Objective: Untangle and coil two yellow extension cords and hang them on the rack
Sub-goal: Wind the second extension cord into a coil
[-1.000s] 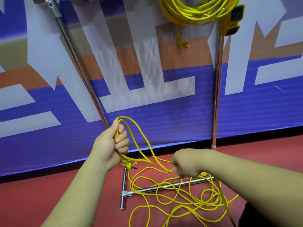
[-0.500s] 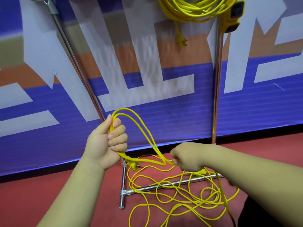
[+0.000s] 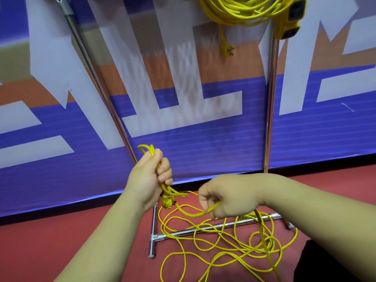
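A coiled yellow cord (image 3: 240, 11) hangs from the top of the metal rack (image 3: 270, 102), its plug (image 3: 226, 49) dangling and its socket block (image 3: 291, 17) at the right post. The second yellow cord (image 3: 223, 241) lies tangled on the red floor over the rack's base bar. My left hand (image 3: 148, 180) grips a few short loops of it, with its plug (image 3: 166, 202) hanging just below the fist. My right hand (image 3: 225, 196) pinches a strand of the same cord a little lower and to the right.
A blue, white and orange banner wall (image 3: 183, 119) stands right behind the rack. The rack's slanted left post (image 3: 97, 82) and T-shaped foot (image 3: 152, 237) lie close to my hands. A dark shape (image 3: 325, 263) sits at the bottom right corner.
The tall loops above my left hand have been drawn down into short tight loops in the fist. My right hand has pulled the strand lower and to the right.
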A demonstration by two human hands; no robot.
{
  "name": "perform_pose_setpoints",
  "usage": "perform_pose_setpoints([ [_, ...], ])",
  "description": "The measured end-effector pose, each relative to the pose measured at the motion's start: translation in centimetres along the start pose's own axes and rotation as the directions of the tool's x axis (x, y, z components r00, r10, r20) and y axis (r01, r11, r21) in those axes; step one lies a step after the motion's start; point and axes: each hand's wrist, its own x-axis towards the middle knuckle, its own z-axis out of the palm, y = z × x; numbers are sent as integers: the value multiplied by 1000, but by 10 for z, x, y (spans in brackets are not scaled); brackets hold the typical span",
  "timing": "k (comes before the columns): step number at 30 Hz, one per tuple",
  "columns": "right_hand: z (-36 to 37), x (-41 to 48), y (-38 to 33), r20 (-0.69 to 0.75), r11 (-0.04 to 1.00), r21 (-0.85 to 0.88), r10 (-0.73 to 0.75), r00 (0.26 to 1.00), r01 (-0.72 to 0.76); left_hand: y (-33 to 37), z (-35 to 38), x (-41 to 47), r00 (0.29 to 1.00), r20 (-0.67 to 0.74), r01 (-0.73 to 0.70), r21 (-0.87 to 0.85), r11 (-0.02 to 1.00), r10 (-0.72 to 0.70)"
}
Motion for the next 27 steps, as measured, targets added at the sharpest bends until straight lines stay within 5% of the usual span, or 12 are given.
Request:
perform_pose_setpoints([
  [4,-10,-8,-4,-235,998,-15,-70,969,69,-8,9,-2,1000,15,18,132,991,-21],
  [8,-14,-10,-1,-445,988,58,-102,890,143,-13,10,-2,992,93,86,22,996,-87],
  [15,-17,-12,8,-601,964,221,14,799,150,-18,9,-4,949,273,107,194,975,-158],
  [22,-20,-12,7,-611,887,434,160,775,159,-18,15,-6,937,314,-70,593,802,-151],
  [27,-23,-17,17,-406,648,739,211,889,184,3,7,2,988,155,-51,245,968,13],
])
